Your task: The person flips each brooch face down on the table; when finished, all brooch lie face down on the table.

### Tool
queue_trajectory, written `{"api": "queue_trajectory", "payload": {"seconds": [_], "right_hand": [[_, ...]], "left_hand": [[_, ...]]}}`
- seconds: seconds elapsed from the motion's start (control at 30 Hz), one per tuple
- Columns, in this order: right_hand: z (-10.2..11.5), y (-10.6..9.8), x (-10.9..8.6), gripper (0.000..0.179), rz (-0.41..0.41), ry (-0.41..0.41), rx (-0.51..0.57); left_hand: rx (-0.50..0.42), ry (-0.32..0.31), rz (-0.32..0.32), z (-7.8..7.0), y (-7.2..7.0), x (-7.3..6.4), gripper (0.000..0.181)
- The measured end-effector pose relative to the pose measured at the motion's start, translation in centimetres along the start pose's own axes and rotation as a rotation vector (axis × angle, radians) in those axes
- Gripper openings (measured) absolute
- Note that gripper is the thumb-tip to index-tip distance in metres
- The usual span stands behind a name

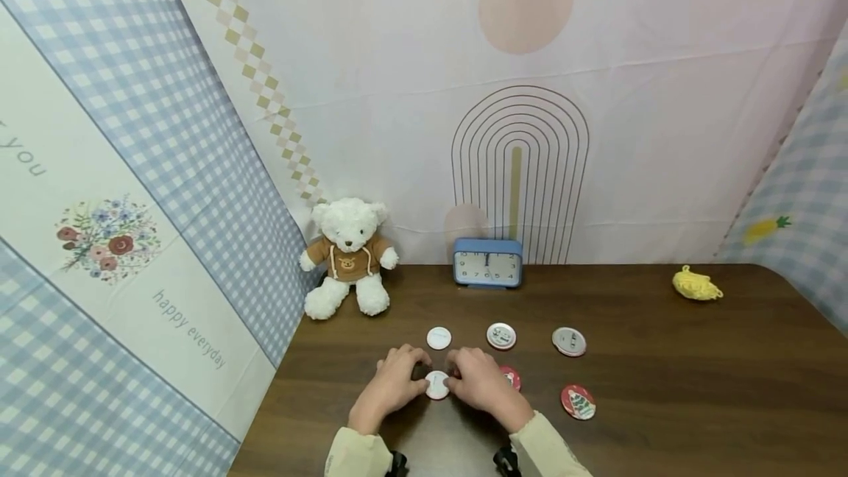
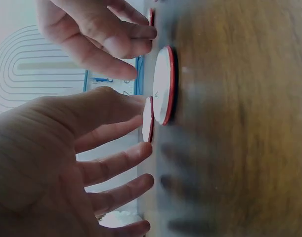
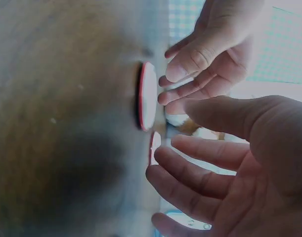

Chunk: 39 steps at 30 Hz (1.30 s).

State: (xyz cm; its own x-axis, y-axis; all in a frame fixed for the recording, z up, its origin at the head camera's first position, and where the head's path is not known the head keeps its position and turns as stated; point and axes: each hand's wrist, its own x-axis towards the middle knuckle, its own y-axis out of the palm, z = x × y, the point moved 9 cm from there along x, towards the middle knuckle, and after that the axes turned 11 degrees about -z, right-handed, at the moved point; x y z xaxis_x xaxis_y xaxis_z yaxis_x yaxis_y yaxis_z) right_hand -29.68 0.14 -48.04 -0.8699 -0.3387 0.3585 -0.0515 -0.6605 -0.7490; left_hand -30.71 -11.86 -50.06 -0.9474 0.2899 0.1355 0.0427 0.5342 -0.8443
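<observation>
A round white badge with a red rim (image 1: 437, 385) lies flat on the table between my two hands. Just left of it, my left hand (image 1: 396, 381) has its fingers spread and loosely bent, holding nothing. My right hand (image 1: 482, 383) is on the other side, fingers also relaxed around no object. In the left wrist view the white badge (image 2: 163, 86) stays apart from the fingers. Behind it lies a second white badge (image 1: 439, 338). A red badge (image 1: 510, 376) is partly hidden by my right hand.
Two badges lie pin side up, one silver-backed (image 1: 501, 336), another farther right (image 1: 569, 341). A red badge with a Christmas tree (image 1: 578, 402) is at the right. Along the back are a white teddy bear (image 1: 349, 263), a blue clock (image 1: 487, 263) and a yellow item (image 1: 696, 285).
</observation>
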Motion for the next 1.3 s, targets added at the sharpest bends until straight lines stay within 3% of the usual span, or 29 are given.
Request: {"api": "queue_trajectory", "payload": {"seconds": [0.1, 0.33, 0.6, 0.8, 0.93, 1.3], "right_hand": [[-0.6, -0.7, 0.0, 0.014, -0.018, 0.041, 0.019], [-2.1, -2.8, -0.1, 0.033, -0.065, 0.127, 0.042], [-3.1, -5.3, -0.4, 0.043, -0.122, 0.165, 0.066], [-4.0, -6.3, -1.0, 0.044, -0.180, 0.163, 0.159], [-4.8, -6.7, -1.5, 0.046, -0.197, 0.157, 0.157], [-6.8, -7.3, -2.9, 0.050, -0.162, 0.207, 0.106]], "left_hand": [[-0.043, 0.011, -0.046, -0.1, -0.4, 0.0, 0.030], [-0.104, 0.038, -0.163, -0.6, -1.3, 0.5, 0.040], [-0.151, 0.057, -0.233, -1.7, -1.8, 0.9, 0.047], [-0.180, 0.043, -0.245, -2.0, -1.5, 0.7, 0.053], [-0.188, 0.047, -0.241, -2.3, -1.2, 0.7, 0.055], [-0.187, 0.090, -0.141, -4.9, 1.5, 1.9, 0.054]]}}
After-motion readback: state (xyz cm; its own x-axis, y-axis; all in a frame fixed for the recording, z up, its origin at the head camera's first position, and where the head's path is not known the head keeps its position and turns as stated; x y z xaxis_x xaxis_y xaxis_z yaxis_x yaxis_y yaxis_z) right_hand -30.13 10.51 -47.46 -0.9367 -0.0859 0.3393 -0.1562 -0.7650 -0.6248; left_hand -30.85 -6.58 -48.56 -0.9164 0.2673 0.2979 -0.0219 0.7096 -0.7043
